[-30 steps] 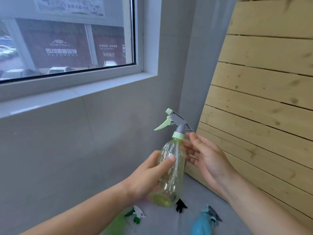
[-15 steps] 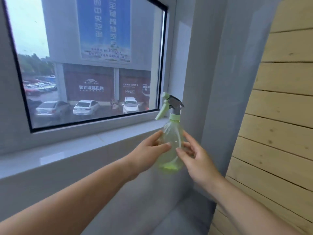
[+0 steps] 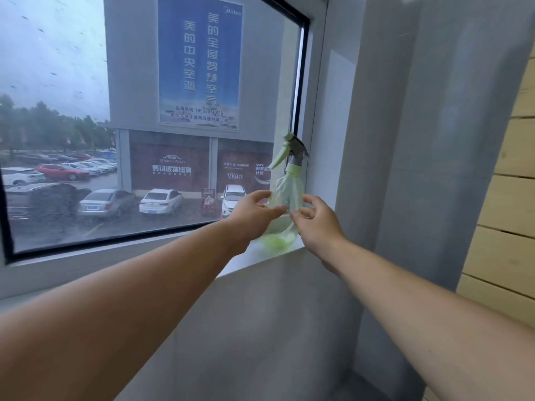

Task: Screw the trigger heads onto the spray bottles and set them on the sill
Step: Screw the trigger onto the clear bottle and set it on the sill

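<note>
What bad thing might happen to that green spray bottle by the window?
It might tip. The green spray bottle looks to be standing at the front edge of the sill, right in the corner by the wall. The left hand and right hand are both very close, so a bump while pulling away could knock it off.

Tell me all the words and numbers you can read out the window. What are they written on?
"Midea": top corner of the blue banner.
"美的中央空调" and "美的全屋智慧空": big white columns on that banner.
"18935358826": phone number near the banner's bottom; the small lines around it are blurred.
"MARCO POLO": red-brown shop sign; the characters under it are blurred.
"MKBO": right shop sign.
"CCTV": same sign, small.
Car plates: too small to read.
Spray bottle: no text.
</note>
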The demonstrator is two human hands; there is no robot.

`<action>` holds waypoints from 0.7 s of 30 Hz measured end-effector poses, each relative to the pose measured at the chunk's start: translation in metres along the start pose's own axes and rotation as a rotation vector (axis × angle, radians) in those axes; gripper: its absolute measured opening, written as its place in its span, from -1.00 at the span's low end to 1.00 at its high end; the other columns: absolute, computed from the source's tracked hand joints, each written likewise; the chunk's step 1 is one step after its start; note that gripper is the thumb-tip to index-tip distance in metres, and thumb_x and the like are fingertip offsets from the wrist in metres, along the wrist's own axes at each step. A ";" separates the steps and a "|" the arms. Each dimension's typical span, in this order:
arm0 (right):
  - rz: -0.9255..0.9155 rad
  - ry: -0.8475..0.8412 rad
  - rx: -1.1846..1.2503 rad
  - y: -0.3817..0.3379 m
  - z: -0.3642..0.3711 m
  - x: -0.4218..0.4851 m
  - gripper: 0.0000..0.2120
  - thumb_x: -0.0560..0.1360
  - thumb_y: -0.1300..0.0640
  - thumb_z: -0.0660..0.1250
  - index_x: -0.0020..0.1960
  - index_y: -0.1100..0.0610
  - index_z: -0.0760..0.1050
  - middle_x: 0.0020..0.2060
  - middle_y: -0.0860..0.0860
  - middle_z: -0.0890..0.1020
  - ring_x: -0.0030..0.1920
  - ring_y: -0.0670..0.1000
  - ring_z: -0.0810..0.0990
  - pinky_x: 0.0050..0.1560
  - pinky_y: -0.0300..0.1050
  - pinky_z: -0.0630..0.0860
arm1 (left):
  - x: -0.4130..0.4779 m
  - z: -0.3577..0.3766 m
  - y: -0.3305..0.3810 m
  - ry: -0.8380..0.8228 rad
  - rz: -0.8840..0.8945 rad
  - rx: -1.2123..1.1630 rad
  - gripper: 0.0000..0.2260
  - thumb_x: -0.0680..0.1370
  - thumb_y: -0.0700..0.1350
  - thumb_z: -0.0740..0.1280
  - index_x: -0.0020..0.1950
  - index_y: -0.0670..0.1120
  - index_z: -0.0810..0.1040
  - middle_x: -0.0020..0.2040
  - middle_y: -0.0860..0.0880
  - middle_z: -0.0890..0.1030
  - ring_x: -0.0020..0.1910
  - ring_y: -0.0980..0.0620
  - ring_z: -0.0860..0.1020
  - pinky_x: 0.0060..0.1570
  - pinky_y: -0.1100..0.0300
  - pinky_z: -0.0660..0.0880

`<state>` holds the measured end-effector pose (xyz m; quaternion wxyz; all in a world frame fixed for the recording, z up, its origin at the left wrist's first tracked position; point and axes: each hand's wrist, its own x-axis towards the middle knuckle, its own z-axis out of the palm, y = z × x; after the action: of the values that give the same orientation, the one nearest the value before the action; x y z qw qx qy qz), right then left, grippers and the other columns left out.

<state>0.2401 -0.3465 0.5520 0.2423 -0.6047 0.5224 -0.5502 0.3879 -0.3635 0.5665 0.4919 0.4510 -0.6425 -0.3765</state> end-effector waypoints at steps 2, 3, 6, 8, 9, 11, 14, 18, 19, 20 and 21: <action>-0.004 -0.005 -0.022 0.006 0.004 0.008 -0.60 0.57 0.08 0.28 0.40 -0.01 0.37 0.23 0.00 0.62 0.11 -0.01 0.63 -0.06 -0.18 0.53 | 0.010 0.002 -0.009 0.013 -0.008 -0.007 -0.52 0.58 -0.03 0.47 0.48 -0.03 0.48 0.22 -0.18 0.69 -0.41 0.21 0.55 -0.43 0.37 0.51; -0.001 -0.007 -0.034 0.009 0.005 0.012 -0.57 0.57 0.06 0.28 0.43 0.00 0.37 0.25 0.01 0.61 0.15 0.00 0.62 0.04 -0.13 0.55 | 0.014 0.002 -0.013 0.026 -0.014 -0.003 -0.53 0.58 -0.03 0.47 0.47 -0.03 0.49 0.19 -0.19 0.70 -0.46 0.20 0.51 -0.48 0.37 0.43; 0.000 -0.001 -0.053 0.016 0.008 0.021 -0.55 0.56 0.04 0.32 0.43 0.02 0.40 0.33 0.03 0.58 0.23 0.02 0.60 0.25 0.00 0.52 | 0.022 0.004 -0.022 0.064 -0.023 -0.004 -0.50 0.56 0.01 0.49 0.48 -0.01 0.47 0.08 -0.16 0.69 -0.35 0.05 0.51 -0.32 0.19 0.43; -0.004 -0.001 -0.050 0.018 0.009 0.023 -0.55 0.55 0.04 0.34 0.42 0.05 0.41 0.36 0.04 0.55 0.27 0.02 0.58 0.30 0.01 0.50 | 0.023 0.006 -0.024 0.084 -0.010 0.003 -0.48 0.56 0.01 0.48 0.49 -0.01 0.46 0.07 -0.15 0.70 -0.26 -0.02 0.57 -0.24 0.16 0.45; -0.004 0.001 -0.049 0.019 0.010 0.024 -0.54 0.55 0.05 0.35 0.43 0.05 0.40 0.37 0.04 0.54 0.28 0.02 0.57 0.31 0.01 0.50 | 0.023 0.006 -0.026 0.088 -0.005 0.007 -0.48 0.57 0.01 0.48 0.50 -0.01 0.45 0.10 -0.16 0.70 -0.18 -0.06 0.62 -0.19 0.14 0.48; -0.007 0.006 -0.050 0.021 0.010 0.025 -0.53 0.54 0.06 0.36 0.43 0.06 0.40 0.37 0.04 0.54 0.29 0.01 0.57 0.31 0.01 0.49 | 0.020 0.007 -0.027 0.088 -0.001 0.021 -0.51 0.59 -0.01 0.46 0.50 -0.03 0.46 0.15 -0.16 0.71 -0.03 -0.07 0.68 -0.17 0.17 0.51; -0.006 0.013 -0.066 0.021 0.011 0.024 -0.52 0.54 0.08 0.36 0.44 0.07 0.39 0.38 0.03 0.54 0.28 0.02 0.57 0.32 0.04 0.49 | 0.015 0.008 -0.026 0.082 0.027 0.049 -0.63 0.62 -0.10 0.43 0.43 -0.06 0.54 0.13 -0.10 0.73 -0.15 0.10 0.64 -0.34 0.33 0.44; -0.011 0.018 -0.088 0.021 0.012 0.024 -0.52 0.55 0.07 0.35 0.45 0.08 0.37 0.39 0.04 0.52 0.29 0.02 0.56 0.32 0.03 0.48 | 0.014 0.010 -0.026 0.091 0.047 0.091 -0.69 0.64 -0.14 0.40 0.38 -0.08 0.59 0.14 -0.12 0.73 -0.23 0.17 0.58 -0.38 0.34 0.39; -0.012 0.017 -0.093 0.020 0.012 0.023 -0.52 0.55 0.07 0.35 0.45 0.08 0.37 0.40 0.04 0.52 0.29 0.02 0.56 0.33 0.03 0.48 | 0.015 0.010 -0.026 0.094 0.051 0.108 -0.69 0.64 -0.14 0.40 0.38 -0.09 0.59 0.16 -0.12 0.72 -0.23 0.19 0.57 -0.39 0.37 0.40; -0.012 0.015 -0.099 0.021 0.013 0.023 -0.51 0.55 0.06 0.35 0.45 0.08 0.36 0.41 0.04 0.51 0.30 0.03 0.55 0.34 0.03 0.47 | 0.015 0.010 -0.026 0.098 0.054 0.122 -0.67 0.63 -0.14 0.40 0.40 -0.09 0.57 0.21 -0.13 0.71 -0.19 0.17 0.60 -0.33 0.38 0.45; -0.011 0.014 -0.110 0.021 0.013 0.023 -0.49 0.55 0.05 0.35 0.47 0.08 0.35 0.43 0.04 0.49 0.32 0.03 0.53 0.35 0.03 0.46 | 0.015 0.010 -0.026 0.104 0.054 0.131 -0.62 0.62 -0.13 0.42 0.44 -0.10 0.54 0.30 -0.16 0.66 -0.05 0.10 0.64 -0.16 0.33 0.53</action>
<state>0.2406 -0.3782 0.5400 0.2022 -0.6162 0.5500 -0.5262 0.3821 -0.3854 0.5441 0.5043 0.4835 -0.6512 -0.2964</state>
